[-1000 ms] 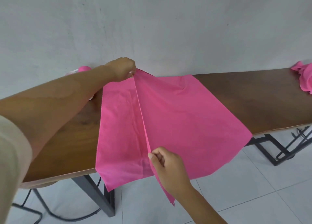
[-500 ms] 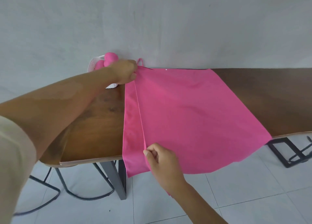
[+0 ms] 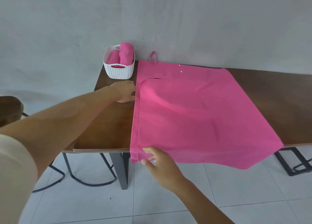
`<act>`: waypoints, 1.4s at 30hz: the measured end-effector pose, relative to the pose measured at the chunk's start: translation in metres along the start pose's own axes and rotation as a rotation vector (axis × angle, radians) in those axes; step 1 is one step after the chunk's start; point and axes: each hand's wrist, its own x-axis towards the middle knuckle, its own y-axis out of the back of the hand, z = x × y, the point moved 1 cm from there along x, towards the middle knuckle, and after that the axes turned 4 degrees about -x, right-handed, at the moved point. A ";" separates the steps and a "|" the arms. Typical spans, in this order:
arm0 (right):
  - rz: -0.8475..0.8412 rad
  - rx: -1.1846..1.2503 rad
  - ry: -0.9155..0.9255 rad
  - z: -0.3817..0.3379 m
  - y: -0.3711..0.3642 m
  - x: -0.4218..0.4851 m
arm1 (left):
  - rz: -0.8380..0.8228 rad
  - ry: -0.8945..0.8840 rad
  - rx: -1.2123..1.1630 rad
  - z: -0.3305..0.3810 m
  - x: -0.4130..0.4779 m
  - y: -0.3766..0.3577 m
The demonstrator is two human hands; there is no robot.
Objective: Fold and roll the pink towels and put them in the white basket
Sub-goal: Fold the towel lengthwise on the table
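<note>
- The table has a dark brown, smooth wooden top with a rounded near edge, and it stands on black metal legs over glossy white floor tiles.
- The white basket is plastic with a knit-like weave pattern and a cut-out handle. It sits at the table's far left corner, upper centre of the frame.
- The left hand lies low on the wood at centre left. Its fingers are stretched out loosely, their tips meet the towel's left edge, and no grip shows.
- The right hand, lower centre, has thumb and fingers spread wide and touches the towel's near hem where it hangs over the table edge, without clasping it.
- The pink towel is thin, matte cloth lying doubled over across the middle of the table. A narrow strip of the lower layer shows along the left, and a small hanging loop sits at the far edge.
- Two rolled pink towels stand in the basket, just beside the spread one.
</note>
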 end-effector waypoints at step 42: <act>0.190 -0.096 0.167 0.177 0.261 0.213 | 0.121 0.088 -0.173 0.125 0.180 -0.016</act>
